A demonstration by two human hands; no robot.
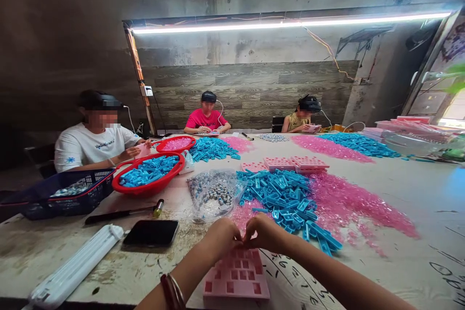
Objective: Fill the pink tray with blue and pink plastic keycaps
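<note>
My left hand [224, 233] and my right hand [264, 232] meet above the far end of a pink plastic tray with square slots [238, 283]. The fingers of both hands are pinched together, almost touching. Whatever is between the fingertips is hidden or too small to make out. Just beyond the hands lies a patch of small clear pink pieces [242, 214]. A heap of blue plastic parts [286, 193] spreads beyond my right hand, and a clear bag of small metal-looking parts [214, 196] sits beyond my left.
To the left lie a black phone [151, 233], a hammer [123, 214] and a white lamp-like bar [78, 266]. Behind them stand a red basin of blue parts [119, 188] and a dark blue basket [72, 208]. Stacked pink trays [279, 163] lie ahead. Several people sit around the table.
</note>
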